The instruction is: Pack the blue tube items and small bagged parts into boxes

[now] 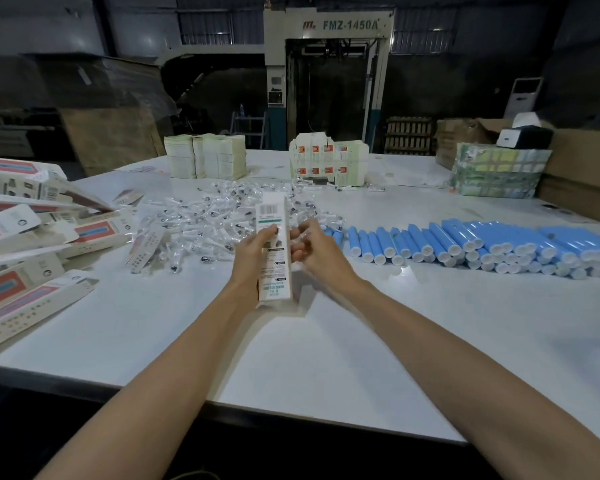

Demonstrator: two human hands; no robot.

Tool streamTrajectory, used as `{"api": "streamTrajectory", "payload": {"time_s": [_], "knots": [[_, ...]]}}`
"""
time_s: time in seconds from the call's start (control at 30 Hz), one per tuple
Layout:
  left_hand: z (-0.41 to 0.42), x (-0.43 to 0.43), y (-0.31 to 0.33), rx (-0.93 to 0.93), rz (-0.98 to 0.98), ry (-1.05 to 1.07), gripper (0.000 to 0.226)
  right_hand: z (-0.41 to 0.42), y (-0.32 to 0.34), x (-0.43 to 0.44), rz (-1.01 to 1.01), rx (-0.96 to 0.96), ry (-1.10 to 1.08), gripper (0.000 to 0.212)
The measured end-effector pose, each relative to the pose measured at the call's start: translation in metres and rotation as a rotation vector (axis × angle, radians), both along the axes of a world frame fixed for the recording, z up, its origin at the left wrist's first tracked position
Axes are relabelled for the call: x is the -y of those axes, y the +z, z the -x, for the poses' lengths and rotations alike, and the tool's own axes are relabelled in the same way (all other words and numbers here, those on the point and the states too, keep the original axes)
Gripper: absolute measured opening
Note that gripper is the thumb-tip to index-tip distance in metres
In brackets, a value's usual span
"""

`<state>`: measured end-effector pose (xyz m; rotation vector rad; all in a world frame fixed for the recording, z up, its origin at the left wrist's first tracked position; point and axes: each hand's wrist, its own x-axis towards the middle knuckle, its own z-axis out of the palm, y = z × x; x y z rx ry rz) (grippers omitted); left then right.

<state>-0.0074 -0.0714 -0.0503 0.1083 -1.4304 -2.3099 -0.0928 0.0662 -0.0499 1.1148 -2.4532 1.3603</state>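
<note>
A narrow white printed cardboard box (274,282) is held upright over the white table (326,358), the left hand (255,252) gripping its left edge and the blurred right hand (314,247) curled just beside its right edge, whether it holds anything unclear, with small clear bagged parts (215,220) behind and blue plastic tubes (465,242) to the right.

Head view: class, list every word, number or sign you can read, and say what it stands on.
"FMZ-1450A", beside a red logo: on the machine at the back.
Print and barcode on the carton in the left hand: too blurred.
Print on the boxes at left: too small.
Print on the stacked flat cartons at the back: unreadable.
</note>
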Motion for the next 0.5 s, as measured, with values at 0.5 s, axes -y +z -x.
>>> {"api": "streamTrajectory", "payload": {"time_s": [0.5], "knots": [[-0.012, -0.047, -0.004, -0.071, 0.162, -0.322, 0.052, -0.015, 0.107, -0.113, 0.426, -0.006, -0.114, 0.019]]}}
